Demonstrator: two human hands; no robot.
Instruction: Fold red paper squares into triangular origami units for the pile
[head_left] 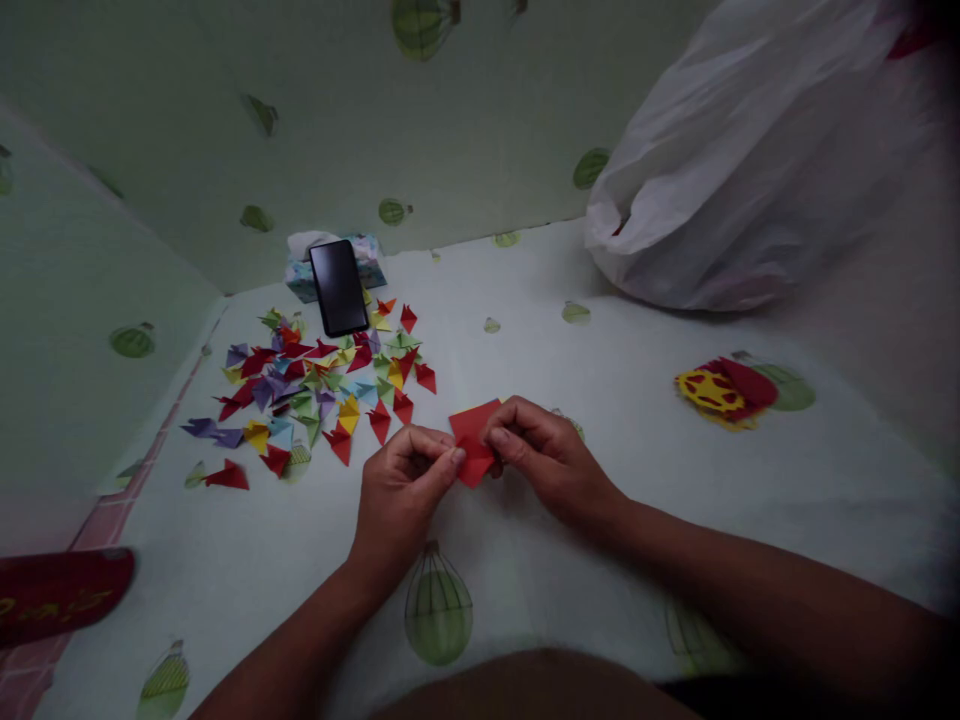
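Observation:
A small red paper sheet [472,437], partly folded, is held low over the white balloon-print sheet [615,400]. My left hand [401,490] pinches its left edge with thumb and fingers closed. My right hand [544,455] grips its right side, fingers curled over it. To the left of my hands lies a scatter of several folded paper pieces [322,385] in red, purple, yellow, green and blue.
A black phone [339,287] leans on a tissue pack [367,255] behind the scatter. A big white plastic bag [757,160] fills the far right. Red and yellow paper scraps [724,392] lie at the right. A red object [60,592] sits at the left edge.

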